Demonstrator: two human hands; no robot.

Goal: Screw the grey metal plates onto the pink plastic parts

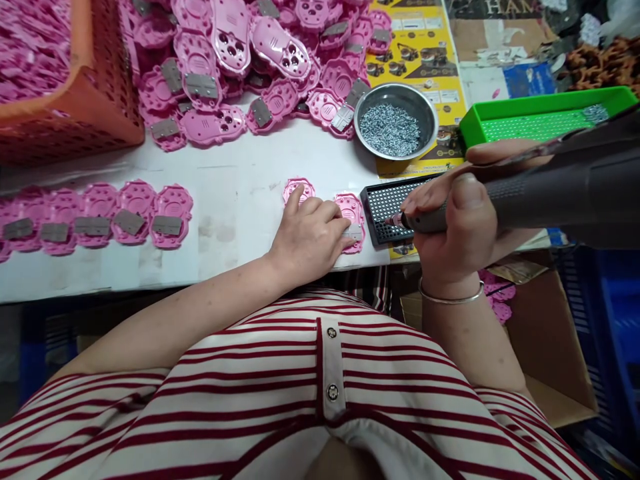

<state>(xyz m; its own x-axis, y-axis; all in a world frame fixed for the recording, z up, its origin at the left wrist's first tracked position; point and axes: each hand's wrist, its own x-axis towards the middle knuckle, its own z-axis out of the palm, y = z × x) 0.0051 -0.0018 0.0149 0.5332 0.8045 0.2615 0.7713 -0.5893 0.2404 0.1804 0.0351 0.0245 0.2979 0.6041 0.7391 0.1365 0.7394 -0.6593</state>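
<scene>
My left hand point(313, 237) lies on the white tabletop, its fingers bent and pressed against the left side of a pink plastic shell point(356, 210) with a grey metal plate point(354, 231) on it. One fingertip of that hand touches a second pink shell point(295, 189), mostly covered by the hand. Wrapped in my right hand point(457, 213) is a dark electric screwdriver point(530, 193), held nearly level. Its bit point(395, 220) points down into a black perforated screw tray point(380, 197), just right of the shell. Whether a screw sits on the bit is too small to tell.
A steel bowl of screws point(393, 130) stands behind the tray, with a green tray point(530, 120) to its right. Pink shells point(220, 73) are heaped at the back; a row of them point(137, 213) lies left. An orange basket point(100, 100) fills the far left corner. Below right is a cardboard box point(560, 353).
</scene>
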